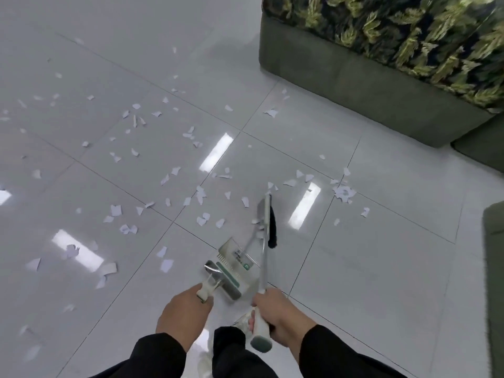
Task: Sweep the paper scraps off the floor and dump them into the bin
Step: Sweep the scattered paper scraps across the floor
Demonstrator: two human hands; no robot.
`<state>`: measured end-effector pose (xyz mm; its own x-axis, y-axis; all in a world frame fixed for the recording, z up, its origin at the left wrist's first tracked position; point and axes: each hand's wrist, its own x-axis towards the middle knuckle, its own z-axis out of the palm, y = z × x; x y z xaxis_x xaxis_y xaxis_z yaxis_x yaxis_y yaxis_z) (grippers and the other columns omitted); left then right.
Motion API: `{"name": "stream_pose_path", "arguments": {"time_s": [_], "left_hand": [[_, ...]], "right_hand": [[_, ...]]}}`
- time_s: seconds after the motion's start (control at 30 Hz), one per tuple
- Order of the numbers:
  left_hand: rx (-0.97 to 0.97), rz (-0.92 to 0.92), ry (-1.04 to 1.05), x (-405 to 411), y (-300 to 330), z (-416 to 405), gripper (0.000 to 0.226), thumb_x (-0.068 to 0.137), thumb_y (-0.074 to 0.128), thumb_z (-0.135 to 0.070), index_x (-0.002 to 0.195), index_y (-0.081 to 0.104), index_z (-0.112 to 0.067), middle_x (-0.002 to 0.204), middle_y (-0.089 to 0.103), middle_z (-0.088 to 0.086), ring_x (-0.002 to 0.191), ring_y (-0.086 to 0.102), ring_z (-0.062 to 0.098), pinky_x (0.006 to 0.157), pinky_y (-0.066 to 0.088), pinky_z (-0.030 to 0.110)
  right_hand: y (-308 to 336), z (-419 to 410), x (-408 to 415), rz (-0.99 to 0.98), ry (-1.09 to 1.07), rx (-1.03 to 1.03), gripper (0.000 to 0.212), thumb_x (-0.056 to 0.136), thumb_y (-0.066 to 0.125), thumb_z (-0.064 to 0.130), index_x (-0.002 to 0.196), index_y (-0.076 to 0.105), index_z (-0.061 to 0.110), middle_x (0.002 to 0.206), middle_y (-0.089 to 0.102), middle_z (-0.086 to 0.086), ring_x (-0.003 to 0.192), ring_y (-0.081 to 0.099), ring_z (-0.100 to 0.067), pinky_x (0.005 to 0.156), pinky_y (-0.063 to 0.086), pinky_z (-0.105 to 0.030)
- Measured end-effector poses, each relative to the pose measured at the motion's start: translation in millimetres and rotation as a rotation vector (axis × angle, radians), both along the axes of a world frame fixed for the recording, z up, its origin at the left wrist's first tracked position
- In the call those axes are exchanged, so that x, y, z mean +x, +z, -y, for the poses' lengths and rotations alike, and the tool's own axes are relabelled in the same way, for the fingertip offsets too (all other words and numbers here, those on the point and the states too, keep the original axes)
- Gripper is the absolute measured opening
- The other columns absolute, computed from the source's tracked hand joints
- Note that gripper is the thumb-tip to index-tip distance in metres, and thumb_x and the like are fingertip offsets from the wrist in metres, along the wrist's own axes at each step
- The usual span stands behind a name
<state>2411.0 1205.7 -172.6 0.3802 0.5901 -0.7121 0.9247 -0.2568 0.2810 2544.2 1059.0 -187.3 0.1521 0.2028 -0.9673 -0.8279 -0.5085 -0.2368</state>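
The right hand curls its fingers round the broom handle; the left hand grips the dustpan handle, fingers seemingly wrapped underneath. Beyond both, paper scraps scatter across the floor, sofa farther right

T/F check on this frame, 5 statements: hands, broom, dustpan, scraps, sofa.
1. The left hand grips the dustpan handle. True.
2. The right hand is empty. False: it grips the broom handle.
3. The scraps are all in the dustpan. False: they lie scattered across the floor.
4. The broom's bristles are black. True.
5. The sofa stands at far left. False: it is at upper right.
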Motion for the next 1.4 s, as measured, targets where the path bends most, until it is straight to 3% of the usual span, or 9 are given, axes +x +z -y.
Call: {"name": "stream_pose_path", "arguments": {"time_s": [0.07, 0.2, 0.33, 0.57, 0.63, 0.8, 0.97, 1.1, 1.4], "left_hand": [[-0.015, 0.020, 0.073, -10, 0, 9, 0.022, 0.093, 0.052, -0.042, 0.101, 0.066, -0.027, 0.075, 0.066, -0.005, 0.071, 0.058, 0.014, 0.065, 0.047, 0.032], [-0.057, 0.084, 0.176, -35, 9, 29, 0.014, 0.094, 0.053, -0.037, 0.086, 0.064, -0.032, 0.073, 0.067, 0.001, 0.067, 0.059, 0.016, 0.062, 0.045, 0.029], [-0.026, 0.087, 0.178, -50, 10, 38, 0.020, 0.093, 0.052, -0.044, 0.087, 0.066, -0.031, 0.075, 0.069, -0.001, 0.069, 0.061, 0.015, 0.060, 0.046, 0.028], [0.023, 0.179, 0.175, -46, 26, 90, 0.029, 0.097, 0.055, -0.048, 0.093, 0.068, -0.023, 0.068, 0.065, -0.005, 0.066, 0.058, 0.015, 0.058, 0.044, 0.030], [0.018, 0.173, 0.176, -41, 34, 106, 0.029, 0.098, 0.054, -0.050, 0.082, 0.063, -0.028, 0.071, 0.066, -0.004, 0.069, 0.060, 0.016, 0.060, 0.047, 0.030], [0.036, 0.242, 0.147, 22, 52, 144, 0.038, 0.099, 0.049, -0.053, 0.076, 0.059, -0.025, 0.070, 0.066, 0.000, 0.066, 0.059, 0.017, 0.057, 0.043, 0.029], [0.019, 0.264, 0.127, 99, 47, 165, 0.034, 0.098, 0.053, -0.048, 0.077, 0.059, -0.023, 0.072, 0.066, 0.001, 0.069, 0.061, 0.019, 0.060, 0.045, 0.031], [0.018, 0.248, 0.110, 179, 36, 185, 0.025, 0.099, 0.054, -0.042, 0.077, 0.059, -0.032, 0.073, 0.066, -0.001, 0.069, 0.060, 0.016, 0.058, 0.044, 0.029], [0.064, 0.114, 0.159, 295, 5, 196, 0.025, 0.096, 0.055, -0.041, 0.076, 0.060, -0.026, 0.068, 0.065, -0.001, 0.067, 0.060, 0.019, 0.058, 0.044, 0.030]], "right_hand": [[4, -6, 6, -0.010, 0.045, 0.032, 0.026, 0.094, 0.046, -0.001, 0.120, 0.049, 0.001, 0.066, 0.047, -0.012, 0.041, 0.045, -0.020, 0.041, 0.045, -0.024], [17, -11, 16, -0.002, 0.129, 0.080, 0.027, 0.093, 0.049, 0.000, 0.119, 0.055, -0.002, 0.063, 0.050, -0.011, 0.037, 0.042, -0.014, 0.038, 0.039, -0.020], [33, 6, 17, -0.003, 0.139, 0.139, 0.010, 0.092, 0.054, -0.001, 0.102, 0.057, 0.001, 0.062, 0.052, -0.013, 0.037, 0.041, -0.014, 0.038, 0.037, -0.019], [77, 114, 11, 0.105, 0.082, 0.149, 0.006, 0.093, 0.055, 0.001, 0.094, 0.060, 0.004, 0.063, 0.054, -0.013, 0.042, 0.040, -0.017, 0.040, 0.037, -0.021], [82, 151, 15, 0.147, 0.053, 0.121, 0.008, 0.093, 0.054, -0.001, 0.098, 0.059, 0.003, 0.064, 0.053, -0.013, 0.042, 0.040, -0.017, 0.039, 0.037, -0.021], [97, 246, 77, 0.301, -0.067, 0.004, 0.011, 0.093, 0.054, 0.000, 0.102, 0.061, -0.003, 0.066, 0.055, -0.015, 0.044, 0.043, -0.018, 0.040, 0.038, -0.022], [78, 305, 151, 0.374, -0.188, -0.136, 0.006, 0.092, 0.053, 0.000, 0.095, 0.059, 0.000, 0.063, 0.055, -0.015, 0.043, 0.045, -0.019, 0.040, 0.041, -0.023], [59, 348, 241, 0.385, -0.217, -0.241, 0.005, 0.095, 0.052, 0.000, 0.098, 0.055, -0.002, 0.061, 0.053, -0.016, 0.040, 0.046, -0.021, 0.038, 0.040, -0.025], [3, 326, 394, 0.257, -0.280, -0.274, 0.010, 0.096, 0.051, -0.003, 0.106, 0.051, 0.000, 0.081, 0.050, -0.016, 0.037, 0.052, -0.017, 0.037, 0.046, -0.021]]}}
